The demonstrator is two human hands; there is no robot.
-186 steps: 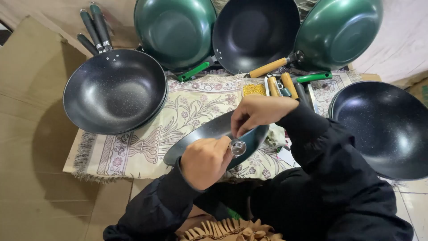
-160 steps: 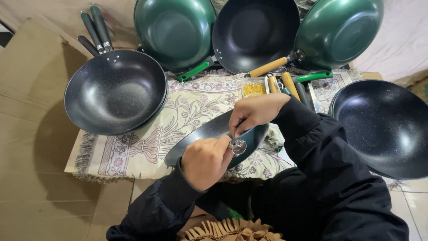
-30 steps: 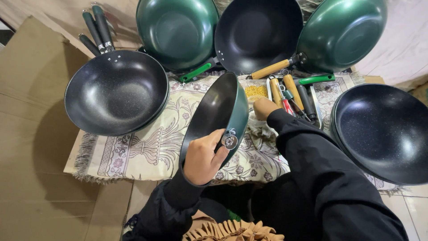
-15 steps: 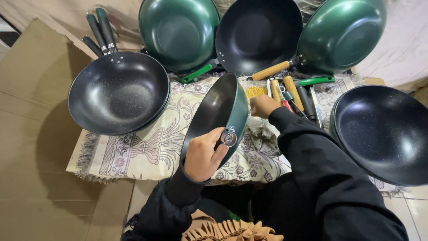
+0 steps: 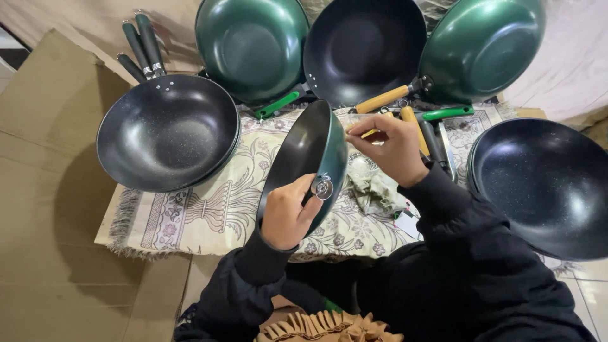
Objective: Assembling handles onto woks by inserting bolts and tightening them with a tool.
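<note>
Left hand (image 5: 288, 212): closed round the lower rim of a small wok (image 5: 304, 168), thumb lying next to a round silver handle fitting (image 5: 323, 187) on the pan's outer wall. Pan is gripped, not just touched.
Right hand (image 5: 392, 149): fingers pinched on the end of a wooden handle (image 5: 369, 133), yellow-tan, just beside the wok's far edge. Whether the handle is lifted or resting on the pile can't be told.
Grip advice (judgement): wok prob. best kept braced low against the lap w/ the silver fitting turned toward the right hand, so the handle end can be lined up straight w/ the socket; a firm hold at the rim should stop the pan rolling.
Wok position: held on edge, nearly upright, above the near-centre of a patterned cloth (image 5: 196, 215), between both hands.
Wok look: dark non-stick inside facing left, glossy green outside facing right; round, shallow bowl; no handle fitted yet.
Loose parts: more wooden and green handles (image 5: 446, 114) lie on the cloth behind the right hand, w/ a crumpled pale wrapper (image 5: 367, 183) beneath.
Other pans: stack of black speckled woks (image 5: 168, 133) at left w/ dark handles; three woks propped at the back, green (image 5: 250, 44), black (image 5: 364, 47), green (image 5: 484, 44); another black wok (image 5: 544, 187) at right.
Underlay: flattened cardboard (image 5: 50, 190) under the cloth at left.
</note>
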